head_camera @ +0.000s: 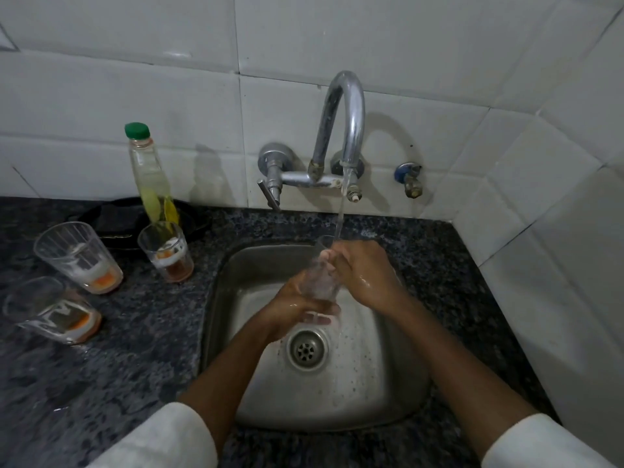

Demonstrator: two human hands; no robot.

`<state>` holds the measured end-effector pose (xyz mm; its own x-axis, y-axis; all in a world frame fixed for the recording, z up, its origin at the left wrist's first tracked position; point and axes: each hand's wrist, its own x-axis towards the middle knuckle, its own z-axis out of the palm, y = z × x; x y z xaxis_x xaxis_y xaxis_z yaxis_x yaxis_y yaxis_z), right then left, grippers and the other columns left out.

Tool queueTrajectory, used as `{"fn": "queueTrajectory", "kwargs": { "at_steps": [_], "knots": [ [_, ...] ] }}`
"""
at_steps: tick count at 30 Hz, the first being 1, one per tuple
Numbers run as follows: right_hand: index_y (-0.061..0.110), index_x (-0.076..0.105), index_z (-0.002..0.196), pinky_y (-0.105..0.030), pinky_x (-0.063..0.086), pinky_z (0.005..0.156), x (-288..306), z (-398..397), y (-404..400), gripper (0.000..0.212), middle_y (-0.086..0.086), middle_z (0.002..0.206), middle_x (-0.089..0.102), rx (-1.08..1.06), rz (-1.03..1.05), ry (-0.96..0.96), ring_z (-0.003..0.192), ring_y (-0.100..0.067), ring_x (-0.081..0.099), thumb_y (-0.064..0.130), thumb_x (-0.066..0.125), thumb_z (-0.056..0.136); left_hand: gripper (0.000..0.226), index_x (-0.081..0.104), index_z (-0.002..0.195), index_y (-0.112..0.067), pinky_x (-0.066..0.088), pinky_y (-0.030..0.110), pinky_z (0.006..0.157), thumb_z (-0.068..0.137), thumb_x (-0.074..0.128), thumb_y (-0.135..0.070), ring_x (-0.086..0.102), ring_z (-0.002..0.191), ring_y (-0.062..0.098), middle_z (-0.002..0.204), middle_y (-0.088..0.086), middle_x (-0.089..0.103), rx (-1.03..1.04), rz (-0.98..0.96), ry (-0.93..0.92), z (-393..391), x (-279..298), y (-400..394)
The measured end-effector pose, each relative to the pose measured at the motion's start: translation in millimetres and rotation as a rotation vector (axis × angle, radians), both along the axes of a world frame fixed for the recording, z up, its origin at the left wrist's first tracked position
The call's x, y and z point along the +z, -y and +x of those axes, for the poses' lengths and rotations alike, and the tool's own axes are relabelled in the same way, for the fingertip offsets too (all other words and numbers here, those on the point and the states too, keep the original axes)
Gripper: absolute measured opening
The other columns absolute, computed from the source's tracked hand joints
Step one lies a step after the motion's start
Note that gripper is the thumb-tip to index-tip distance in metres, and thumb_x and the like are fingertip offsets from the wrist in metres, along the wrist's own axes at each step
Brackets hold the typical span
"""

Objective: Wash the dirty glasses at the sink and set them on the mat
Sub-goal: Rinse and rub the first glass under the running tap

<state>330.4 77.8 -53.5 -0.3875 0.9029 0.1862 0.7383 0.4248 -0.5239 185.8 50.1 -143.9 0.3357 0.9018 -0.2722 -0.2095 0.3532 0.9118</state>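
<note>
Over the steel sink I hold a clear glass tilted under the running tap water. My left hand grips its base. My right hand is curled over the rim, fingers at the glass's mouth. Three dirty glasses with orange dregs stand on the dark granite counter to the left: one, one nearer the sink, and one at the far left. No mat is in view.
A chrome wall tap arches over the sink, with a small blue valve to its right. A clear bottle with a green cap stands behind the glasses, beside a black pan. White tiled walls close in at the back and right.
</note>
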Motion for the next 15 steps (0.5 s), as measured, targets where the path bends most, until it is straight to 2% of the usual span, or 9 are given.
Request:
{"fn": "queueTrajectory", "kwargs": {
  "at_steps": [1,2,3,4,6,8,10,13,15],
  "knots": [
    [0.012,0.063,0.071,-0.03,0.041,0.057,-1.1,1.6,0.5,0.048,-0.002,0.065,0.065,0.057,0.035,-0.006,0.058,-0.014,0.058,0.046,0.04,0.094,0.071,0.056,0.131,-0.026,0.057,0.043,0.092,0.071,0.074,0.008,0.065,0.117,0.029,0.129,0.008,0.066,-0.03,-0.109,0.198,-3.8,1.4,2.2],
    [0.014,0.059,0.069,-0.027,0.039,0.055,-2.7,2.7,0.9,0.046,0.002,0.062,0.061,0.086,0.05,-0.023,0.055,-0.01,0.055,0.046,0.039,0.094,0.071,0.055,0.133,-0.022,0.058,0.046,0.089,0.072,0.068,0.012,0.066,0.115,0.034,0.129,0.014,0.065,-0.014,-0.163,0.282,-4.5,2.0,3.4],
    [0.015,0.056,0.068,-0.024,0.037,0.053,-6.0,3.8,0.5,0.043,0.003,0.061,0.058,0.071,0.053,-0.051,0.054,-0.009,0.053,0.044,0.041,0.095,0.068,0.054,0.133,-0.019,0.059,0.043,0.084,0.074,0.065,0.014,0.067,0.109,0.033,0.126,0.016,0.065,0.042,-0.174,0.26,-2.0,5.0,5.3],
    [0.013,0.056,0.068,-0.022,0.035,0.052,-9.6,4.1,0.5,0.042,0.0,0.06,0.059,0.028,0.051,-0.09,0.053,-0.012,0.053,0.041,0.043,0.097,0.064,0.055,0.129,-0.017,0.059,0.039,0.077,0.075,0.065,0.015,0.068,0.101,0.03,0.122,0.017,0.065,0.117,-0.145,0.158,2.5,9.4,7.4],
    [0.009,0.062,0.071,-0.022,0.036,0.05,-16.6,-0.3,3.4,0.043,-0.007,0.063,0.063,-0.145,-0.041,-0.206,0.055,-0.019,0.058,0.038,0.046,0.1,0.057,0.056,0.119,-0.017,0.059,0.036,0.068,0.072,0.074,0.009,0.067,0.091,0.022,0.113,0.01,0.063,0.269,-0.006,-0.213,8.5,15.5,9.7],
    [0.016,0.062,0.067,-0.024,0.038,0.048,-30.1,-10.0,6.3,0.043,-0.002,0.057,0.061,-0.371,-0.287,-0.509,0.047,-0.013,0.054,0.039,0.049,0.1,0.063,0.055,0.119,-0.02,0.057,0.032,0.076,0.066,0.085,-0.003,0.064,0.094,0.016,0.114,0.002,0.062,0.31,0.242,-0.649,4.0,16.7,9.4],
    [0.02,0.058,0.064,-0.022,0.032,0.043,-43.9,-18.6,6.4,0.042,0.003,0.052,0.052,-0.608,-0.583,-0.799,0.039,-0.006,0.043,0.045,0.05,0.097,0.075,0.052,0.13,-0.022,0.049,0.028,0.084,0.065,0.089,-0.017,0.06,0.105,0.017,0.123,0.001,0.058,0.215,0.482,-0.969,-8.0,15.8,9.0],
    [0.019,0.058,0.071,-0.015,0.024,0.036,-64.7,-23.9,6.2,0.039,0.002,0.056,0.046,-0.775,-1.019,-1.07,0.033,-0.005,0.032,0.051,0.054,0.092,0.073,0.052,0.13,-0.029,0.051,0.032,0.082,0.066,0.085,-0.037,0.062,0.103,0.019,0.121,-0.003,0.058,0.085,0.722,-1.089,-25.6,23.3,11.9],
    [0.017,0.061,0.076,-0.013,0.024,0.034,-79.5,-30.2,8.8,0.04,0.0,0.055,0.048,-0.763,-1.162,-1.1,0.031,-0.007,0.033,0.053,0.052,0.092,0.061,0.057,0.119,-0.03,0.052,0.03,0.073,0.066,0.076,-0.053,0.064,0.09,0.013,0.11,-0.008,0.062,0.074,0.83,-1.096,-34.2,31.4,13.0]
  ]
}}
